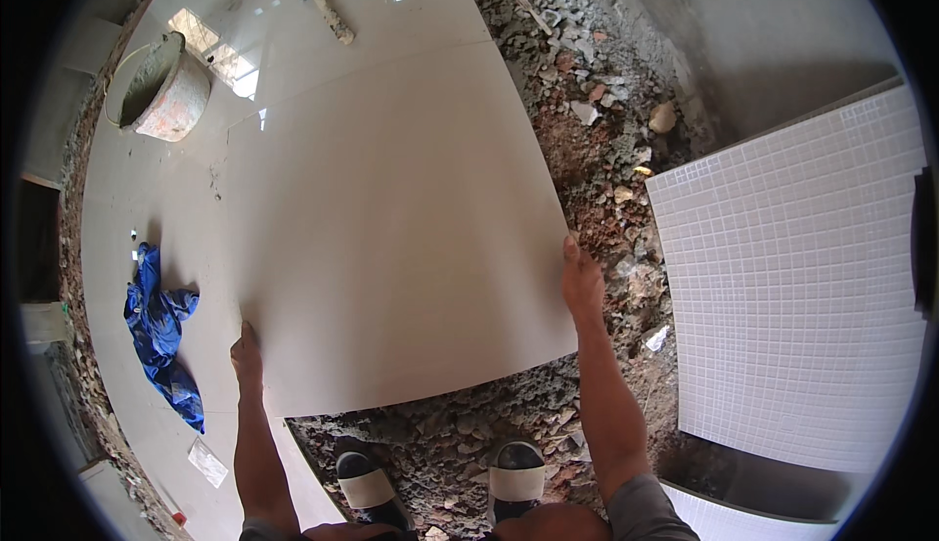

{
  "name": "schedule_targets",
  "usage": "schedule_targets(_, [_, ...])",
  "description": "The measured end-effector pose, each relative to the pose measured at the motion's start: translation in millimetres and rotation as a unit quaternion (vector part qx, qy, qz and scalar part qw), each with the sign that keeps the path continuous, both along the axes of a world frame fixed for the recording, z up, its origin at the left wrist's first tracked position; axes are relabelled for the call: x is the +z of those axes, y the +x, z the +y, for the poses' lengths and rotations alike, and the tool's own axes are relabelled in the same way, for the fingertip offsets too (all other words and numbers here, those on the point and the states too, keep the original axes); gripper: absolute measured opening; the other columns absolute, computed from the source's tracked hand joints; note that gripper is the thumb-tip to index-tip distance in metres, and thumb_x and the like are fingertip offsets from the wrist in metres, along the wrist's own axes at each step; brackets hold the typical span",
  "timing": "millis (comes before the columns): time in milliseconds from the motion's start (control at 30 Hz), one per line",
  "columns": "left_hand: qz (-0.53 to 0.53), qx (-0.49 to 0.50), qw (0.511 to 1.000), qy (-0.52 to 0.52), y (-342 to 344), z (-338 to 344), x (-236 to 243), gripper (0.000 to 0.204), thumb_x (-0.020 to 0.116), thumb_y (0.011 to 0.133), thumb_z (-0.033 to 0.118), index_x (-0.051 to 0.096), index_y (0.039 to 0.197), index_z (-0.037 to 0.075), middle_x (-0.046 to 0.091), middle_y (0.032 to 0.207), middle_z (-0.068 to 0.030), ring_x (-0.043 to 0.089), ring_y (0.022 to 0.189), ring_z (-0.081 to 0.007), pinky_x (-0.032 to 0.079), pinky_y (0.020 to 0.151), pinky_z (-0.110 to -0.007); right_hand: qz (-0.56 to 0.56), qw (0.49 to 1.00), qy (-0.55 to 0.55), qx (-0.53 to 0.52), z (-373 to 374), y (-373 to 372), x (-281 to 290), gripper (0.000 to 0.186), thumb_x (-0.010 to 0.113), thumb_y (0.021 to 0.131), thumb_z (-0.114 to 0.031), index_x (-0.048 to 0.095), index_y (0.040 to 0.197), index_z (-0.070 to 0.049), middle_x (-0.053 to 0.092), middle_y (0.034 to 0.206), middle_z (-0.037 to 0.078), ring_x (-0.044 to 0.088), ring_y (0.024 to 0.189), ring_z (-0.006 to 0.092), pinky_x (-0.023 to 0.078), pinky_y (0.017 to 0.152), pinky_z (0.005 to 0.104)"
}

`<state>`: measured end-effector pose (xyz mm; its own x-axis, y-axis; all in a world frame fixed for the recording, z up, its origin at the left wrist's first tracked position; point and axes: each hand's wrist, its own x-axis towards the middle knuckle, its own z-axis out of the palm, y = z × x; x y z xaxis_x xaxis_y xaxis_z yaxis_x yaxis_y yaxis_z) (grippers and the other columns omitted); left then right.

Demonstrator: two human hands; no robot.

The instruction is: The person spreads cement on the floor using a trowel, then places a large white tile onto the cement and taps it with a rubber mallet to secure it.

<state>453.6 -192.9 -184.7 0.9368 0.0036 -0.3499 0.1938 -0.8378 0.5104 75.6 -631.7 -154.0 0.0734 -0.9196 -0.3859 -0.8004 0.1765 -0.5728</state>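
A large glossy beige floor tile (401, 238) lies in front of me, its near edge above the rubble by my feet. My left hand (246, 353) grips its left edge close to the near corner, thumb uppermost. On the opposite side, my right hand (584, 285) is closed round the right edge, a little farther from me. The fingers under the tile are mostly hidden. Whether the tile rests fully on the ground or is partly raised, I cannot tell.
Tiled floor at left carries a crumpled blue cloth (158, 331), a mortar-smeared bucket (178, 101) and, at the far end, a hammer (328, 11). Broken rubble (626, 218) runs along the right. White grid-patterned tiles (792, 277) stand at the far right.
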Motion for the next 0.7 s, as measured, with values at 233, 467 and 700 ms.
schedule_targets(233, [-0.068, -0.017, 0.997, 0.023, -1.4, 7.4, -2.6, 0.055, 0.050, 0.093, 0.047, 0.057, 0.077, -0.006, 0.050, 0.064, -0.0155, 0.043, 0.060, -0.0226, 0.038, 0.059, -0.042, -0.020, 0.999, -0.026, 0.005, -0.5, -0.9, -6.5, 0.069, 0.040, 0.089, -0.066, 0.060, 0.109, -0.004, 0.063, 0.098, 0.023, 0.059, 0.096, 0.0406, 0.044, 0.083, 0.0490])
schedule_targets(467, [-0.091, -0.045, 0.994, 0.040, -7.1, 13.5, -3.5, 0.051, 0.052, 0.093, 0.042, 0.053, 0.074, -0.005, 0.049, 0.065, -0.0143, 0.043, 0.061, -0.0234, 0.038, 0.060, -0.042, -0.033, 0.999, -0.034, 0.024, 1.8, 0.0, -1.2, 0.058, 0.046, 0.094, -0.053, 0.060, 0.110, 0.001, 0.062, 0.100, 0.020, 0.059, 0.096, 0.0336, 0.044, 0.085, 0.0431])
schedule_targets(700, [-0.076, -0.005, 0.997, 0.034, -14.7, 4.5, 2.5, 0.049, 0.053, 0.092, 0.043, 0.056, 0.079, -0.004, 0.054, 0.070, -0.0136, 0.046, 0.065, -0.0228, 0.040, 0.064, -0.040, -0.060, 0.994, -0.062, 0.061, 2.2, -2.3, 2.4, 0.056, 0.047, 0.093, -0.054, 0.064, 0.099, 0.000, 0.063, 0.088, 0.020, 0.061, 0.085, 0.0341, 0.045, 0.077, 0.0444])
